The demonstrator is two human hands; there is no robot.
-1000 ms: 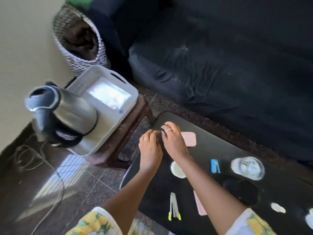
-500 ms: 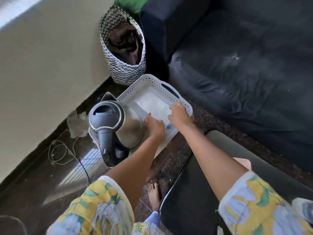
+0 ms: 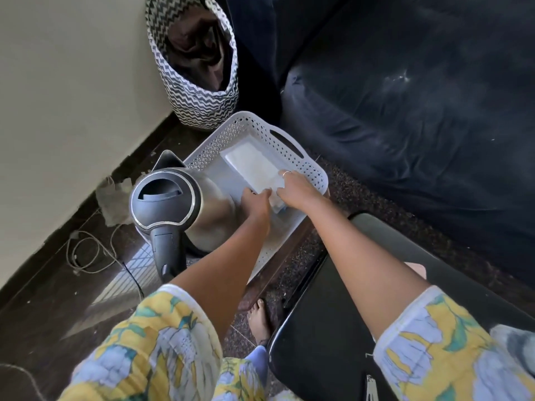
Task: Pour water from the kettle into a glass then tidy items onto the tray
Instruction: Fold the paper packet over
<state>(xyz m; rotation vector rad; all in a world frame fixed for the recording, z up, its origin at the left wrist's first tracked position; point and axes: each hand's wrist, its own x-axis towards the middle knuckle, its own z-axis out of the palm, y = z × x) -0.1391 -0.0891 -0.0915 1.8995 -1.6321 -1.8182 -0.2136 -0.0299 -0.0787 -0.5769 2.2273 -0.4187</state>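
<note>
two hands inside the white tray (image 3: pixel 246 125)
left hand (image 3: pixel 256 202) and right hand (image 3: pixel 295 188) meet low in it at frame centre, beside the kettle (image 3: pixel 165 198); fingers bent down, whether they grip anything i cannot tell.

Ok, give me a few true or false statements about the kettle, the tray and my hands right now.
1. The kettle stands upright. True.
2. The left hand holds the kettle's handle. False: it is in the tray beside the kettle, and the handle is free.
3. The right hand is in the tray too. True.
4. The zigzag basket stands inside the tray. False: it stands beyond the tray, by the wall.
</note>
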